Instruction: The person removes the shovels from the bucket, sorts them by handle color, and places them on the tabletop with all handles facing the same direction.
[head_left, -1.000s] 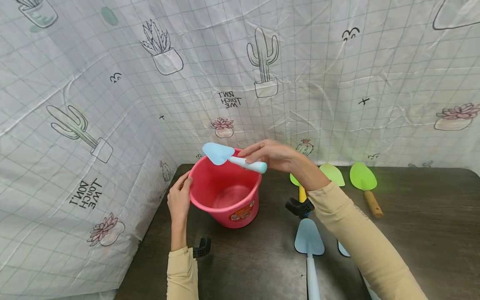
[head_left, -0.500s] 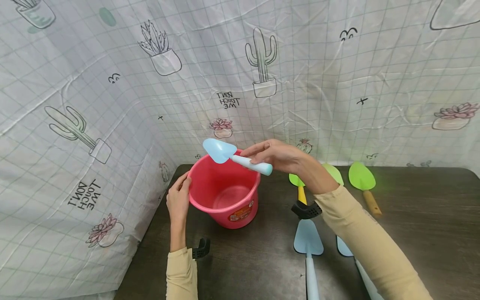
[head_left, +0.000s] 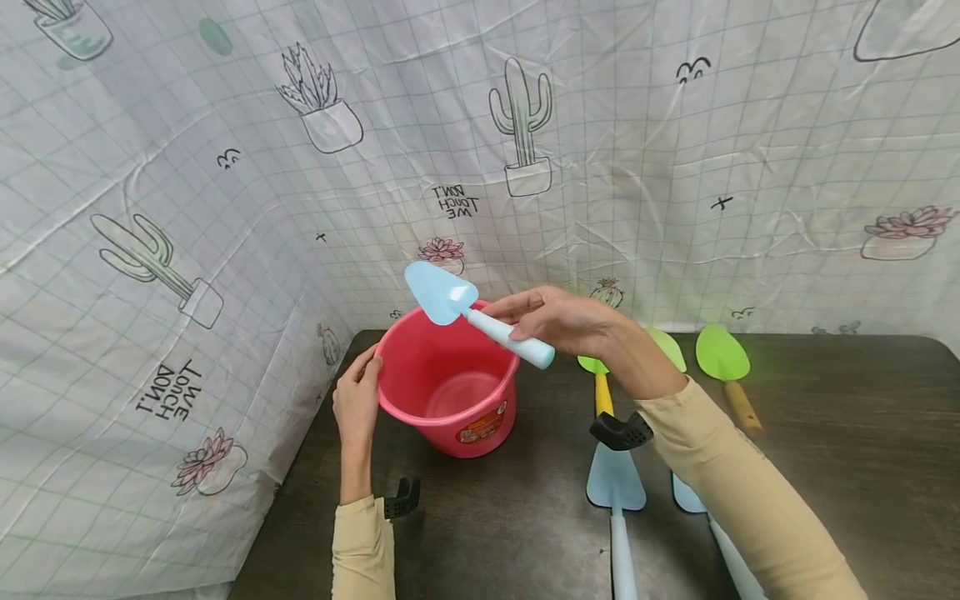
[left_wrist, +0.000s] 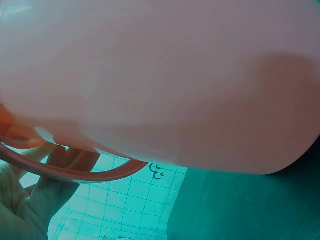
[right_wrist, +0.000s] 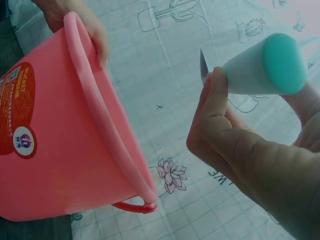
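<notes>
A pink bucket (head_left: 450,440) stands on the dark table. My left hand (head_left: 356,400) grips its rim on the left side, and in the left wrist view the fingers of this hand (left_wrist: 30,200) show by the bucket's loop handle (left_wrist: 95,176). Over the bucket's right side, my right hand (head_left: 573,323) pinches the pale handle of a light-blue garden trowel (head_left: 441,292) between thumb and fingers. The trowel's blade points up and left, above the bucket's far rim. From the right wrist, its teal handle end (right_wrist: 285,64) faces the camera. The inside of the bucket is bare.
To the right lie several more trowels: a green one with a yellow handle (head_left: 603,396), a green one with a wooden handle (head_left: 723,354), a grey-blue one (head_left: 616,483). My right arm covers parts of others. A printed cloth (head_left: 637,233) hangs behind.
My right hand has shifted slightly right, and the trowel has turned: its blade has risen while its handle end has dropped to the right. The left hand and bucket stay put.
</notes>
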